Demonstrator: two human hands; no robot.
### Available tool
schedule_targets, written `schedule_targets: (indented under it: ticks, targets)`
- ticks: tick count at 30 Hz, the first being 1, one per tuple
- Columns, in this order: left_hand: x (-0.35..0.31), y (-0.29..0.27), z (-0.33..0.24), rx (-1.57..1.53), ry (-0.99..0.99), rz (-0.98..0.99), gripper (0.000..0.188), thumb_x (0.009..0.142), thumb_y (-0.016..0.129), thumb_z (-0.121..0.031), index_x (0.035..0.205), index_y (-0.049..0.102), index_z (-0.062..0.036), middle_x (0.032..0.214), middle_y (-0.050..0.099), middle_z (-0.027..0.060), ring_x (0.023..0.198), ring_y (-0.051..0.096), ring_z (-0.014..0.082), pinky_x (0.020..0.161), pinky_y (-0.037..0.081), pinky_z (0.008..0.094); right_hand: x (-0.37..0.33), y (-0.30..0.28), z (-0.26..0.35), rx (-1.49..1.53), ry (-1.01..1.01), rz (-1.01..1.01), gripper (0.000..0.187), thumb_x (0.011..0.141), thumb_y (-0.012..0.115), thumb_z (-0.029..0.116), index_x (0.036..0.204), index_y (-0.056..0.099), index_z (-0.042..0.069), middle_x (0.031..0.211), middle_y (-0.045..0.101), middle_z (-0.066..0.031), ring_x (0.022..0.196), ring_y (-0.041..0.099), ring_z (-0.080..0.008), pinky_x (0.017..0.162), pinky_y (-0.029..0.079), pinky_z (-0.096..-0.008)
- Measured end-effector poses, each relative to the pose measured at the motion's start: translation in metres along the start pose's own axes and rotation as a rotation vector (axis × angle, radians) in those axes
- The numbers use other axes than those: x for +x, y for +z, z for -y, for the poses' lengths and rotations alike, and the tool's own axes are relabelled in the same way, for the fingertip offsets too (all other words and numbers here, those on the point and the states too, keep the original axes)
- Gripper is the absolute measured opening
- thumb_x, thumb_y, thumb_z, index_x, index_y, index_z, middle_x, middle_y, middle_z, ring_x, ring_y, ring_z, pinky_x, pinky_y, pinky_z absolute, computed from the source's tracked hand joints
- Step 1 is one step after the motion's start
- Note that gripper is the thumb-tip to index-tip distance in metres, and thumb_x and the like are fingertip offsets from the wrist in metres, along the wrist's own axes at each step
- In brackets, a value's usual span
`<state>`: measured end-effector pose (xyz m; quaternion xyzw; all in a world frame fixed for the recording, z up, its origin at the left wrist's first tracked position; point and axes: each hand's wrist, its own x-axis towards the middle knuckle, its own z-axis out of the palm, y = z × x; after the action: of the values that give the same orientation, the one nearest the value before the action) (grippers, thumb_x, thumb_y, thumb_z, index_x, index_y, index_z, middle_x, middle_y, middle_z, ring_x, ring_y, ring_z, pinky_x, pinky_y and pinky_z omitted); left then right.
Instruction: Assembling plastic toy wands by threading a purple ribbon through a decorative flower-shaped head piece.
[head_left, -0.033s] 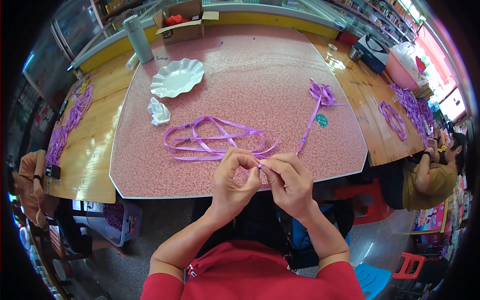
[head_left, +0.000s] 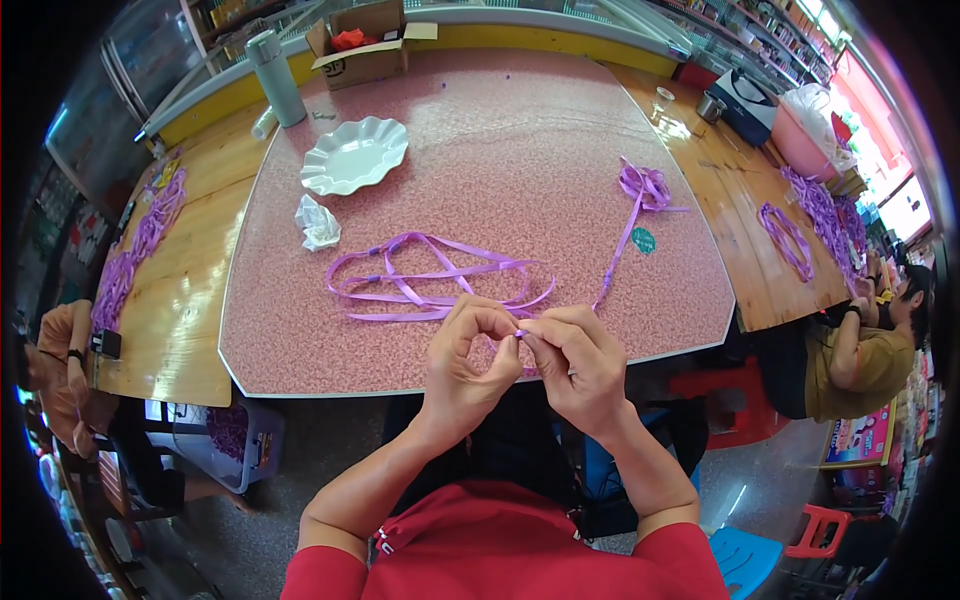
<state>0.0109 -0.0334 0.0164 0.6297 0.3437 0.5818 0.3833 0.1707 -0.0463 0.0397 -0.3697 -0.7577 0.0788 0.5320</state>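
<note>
The work in hand looks partway through. Both hands are close together over the middle of the desk's near edge, fingertips drawn into a narrow pinch: the left hand point(head_left: 470, 350) and the right hand point(head_left: 578, 362) hold between them a tiny, shiny purple piece point(head_left: 521, 333), mostly hidden by the fingers. This piece appears unfinished.

Just beyond the left hand, toward the near edge of the pink speckled desk point(head_left: 500, 170) with its pale rim, lies a loosely looped flat purple ribbon point(head_left: 395, 316) bearing at least two dark purple bands, so that much seems already fitted. Toward the desk's right edge sits a gathered purple ribbon bundle point(head_left: 645, 190), its tail running down toward the right hand; whether either ribbon joins the pinched piece cannot be told, nor how much is left.

Counted on the desk: one looped ribbon, one bundle, one round green sticker point(head_left: 643, 240) near the right edge, one white scalloped plate point(head_left: 355, 157) and one crumpled white tissue point(head_left: 319, 224) toward the left edge, one pale green cylindrical bottle point(head_left: 277, 80) by the far left corner, and one open brown cardboard box point(head_left: 375, 68) at the far edge.
</note>
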Motion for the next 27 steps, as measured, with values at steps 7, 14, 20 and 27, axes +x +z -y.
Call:
schedule_targets:
  ticks: [7,14,20,27]
  targets:
    - [-0.002,-0.002,0.004,-0.137,-0.089,0.042,0.013,0.085,0.066,0.005,0.094,0.059,-0.0011,0.099,0.059,0.0086,0.089,0.058,0.0169,0.081,0.047,0.0298,0.001,-0.003,0.006,0.047,0.089,0.054,0.015,0.085,0.075,-0.005,0.097,0.067,-0.001,0.091,0.064,-0.0092,0.071,0.061,-0.0128,0.057,0.050,-0.0269]
    - [0.001,0.000,-0.002,0.168,0.235,-0.031,0.029,0.080,0.070,0.011,0.104,0.058,-0.0016,0.098,0.061,0.0137,0.086,0.062,0.0254,0.075,0.051,0.0340,-0.003,0.004,0.012,0.490,0.494,0.059,0.005,0.093,0.067,0.001,0.098,0.066,0.001,0.090,0.060,-0.0001,0.066,0.052,-0.0034,0.057,0.042,-0.0181]
    - [0.000,-0.004,-0.004,0.274,0.378,-0.007,0.031,0.081,0.068,0.012,0.108,0.058,-0.0003,0.099,0.063,0.0162,0.087,0.065,0.0296,0.076,0.052,0.0366,0.004,0.002,0.017,0.850,0.849,0.096,0.009,0.098,0.065,0.011,0.099,0.065,0.002,0.080,0.058,0.0045,0.061,0.048,-0.0003,0.051,0.038,-0.0173]
    - [-0.011,-0.003,-0.004,-0.015,0.028,-0.011,0.016,0.096,0.061,0.000,0.111,0.058,0.0007,0.100,0.062,0.0105,0.093,0.061,0.0180,0.083,0.049,0.0306,0.003,0.002,0.011,0.826,0.862,0.048,0.013,0.100,0.065,0.016,0.101,0.066,0.003,0.077,0.060,0.0035,0.056,0.048,-0.0006,0.046,0.037,-0.0178]
